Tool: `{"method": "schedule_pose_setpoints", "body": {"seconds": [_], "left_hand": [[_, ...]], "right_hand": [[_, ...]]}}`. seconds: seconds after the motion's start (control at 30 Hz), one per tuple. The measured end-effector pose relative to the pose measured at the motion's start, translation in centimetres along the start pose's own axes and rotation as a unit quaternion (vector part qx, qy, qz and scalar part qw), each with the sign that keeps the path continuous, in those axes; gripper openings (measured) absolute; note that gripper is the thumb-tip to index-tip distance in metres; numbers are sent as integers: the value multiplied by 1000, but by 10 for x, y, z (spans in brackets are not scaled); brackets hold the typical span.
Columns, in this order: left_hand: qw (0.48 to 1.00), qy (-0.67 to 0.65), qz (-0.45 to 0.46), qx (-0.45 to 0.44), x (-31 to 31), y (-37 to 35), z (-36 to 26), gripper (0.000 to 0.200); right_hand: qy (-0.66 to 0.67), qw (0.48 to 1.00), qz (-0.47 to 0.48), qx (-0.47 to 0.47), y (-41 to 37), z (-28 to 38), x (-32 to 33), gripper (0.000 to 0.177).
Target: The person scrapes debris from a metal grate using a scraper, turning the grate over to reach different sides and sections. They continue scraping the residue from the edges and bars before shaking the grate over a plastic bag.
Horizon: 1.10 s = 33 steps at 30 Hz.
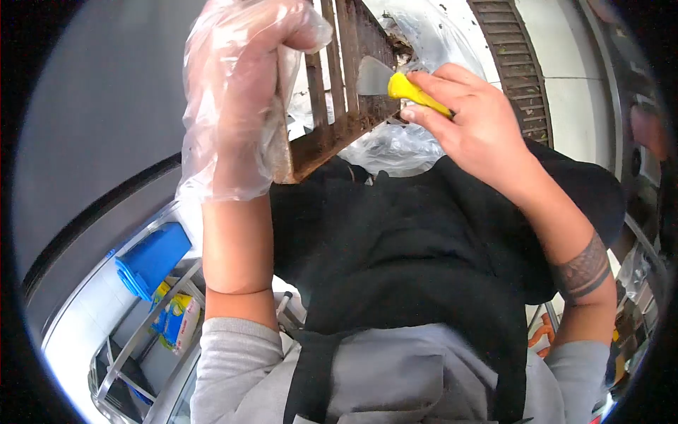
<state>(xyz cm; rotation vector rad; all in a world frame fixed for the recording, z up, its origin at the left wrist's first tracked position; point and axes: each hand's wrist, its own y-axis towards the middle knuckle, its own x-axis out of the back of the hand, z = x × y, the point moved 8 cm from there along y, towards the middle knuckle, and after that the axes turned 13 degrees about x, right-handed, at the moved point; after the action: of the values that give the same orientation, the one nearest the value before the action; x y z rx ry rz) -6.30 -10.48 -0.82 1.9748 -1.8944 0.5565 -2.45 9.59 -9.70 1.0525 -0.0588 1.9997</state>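
My left hand, in a clear plastic glove, grips the left side of a dirty brown slatted grate, which is held up and tilted at the top centre. My bare right hand is closed round the yellow handle of a scraper. The scraper's flat blade lies against or just in front of the grate's slats; exact contact cannot be told. Dark grime coats the grate's frame. Part of its left edge is hidden by my left hand.
Clear plastic sheeting with dark debris lies below the grate. A slatted drain cover runs along the tiled floor at the upper right. At the lower left are a blue bin, a yellow and blue packet and metal rails.
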Motion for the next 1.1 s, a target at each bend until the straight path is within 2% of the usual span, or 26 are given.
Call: {"method": "schedule_pose_setpoints", "body": {"seconds": [0.03,0.07,0.1,0.17,0.2,0.33,0.5,0.57,0.7,0.77,0.8,0.87,0.9,0.97,1.03,1.1], "left_hand": [[982,-183,33,42,-15,1,-12,34],[927,-358,67,85,-29,1,-16,70],[928,-355,72,88,-29,3,-5,70],[947,-312,42,63,-18,11,13,56],[933,-356,29,55,-20,10,13,58],[932,-353,9,75,-29,3,-15,68],[924,-362,-29,116,-30,-5,-17,81],[923,-382,18,44,-32,-1,-23,80],[906,-420,17,43,-31,-1,-25,82],[887,-447,76,94,-29,0,-23,85],[886,-448,75,92,-21,1,-14,85],[969,-207,-10,135,0,3,18,70],[969,-208,-10,133,1,5,24,70],[955,-284,-9,92,3,8,25,24],[950,-304,-18,75,3,8,28,26],[945,-323,-23,56,4,7,23,29]], "right_hand": [[3,1000,9,-5,-3,-3,-5,27],[8,1000,17,-12,-5,-6,-8,27],[15,999,40,-8,-7,-7,-10,29],[15,999,43,-1,-9,-10,-9,30],[13,999,48,11,-10,-9,-10,31],[1,998,16,57,-8,-6,-10,32],[-56,989,130,41,-1,11,-11,36],[-71,986,140,52,2,20,-6,37],[-82,984,142,68,3,25,-9,36],[-76,984,140,74,-1,27,-12,41],[-71,985,134,82,-2,28,-14,46],[-54,987,128,81,-9,25,-21,47],[-36,989,122,78,-10,25,-22,48],[-23,989,133,59,-9,22,-26,45],[-8,989,142,37,-14,13,-36,43],[75,994,69,50,-20,1,-39,41]]}}
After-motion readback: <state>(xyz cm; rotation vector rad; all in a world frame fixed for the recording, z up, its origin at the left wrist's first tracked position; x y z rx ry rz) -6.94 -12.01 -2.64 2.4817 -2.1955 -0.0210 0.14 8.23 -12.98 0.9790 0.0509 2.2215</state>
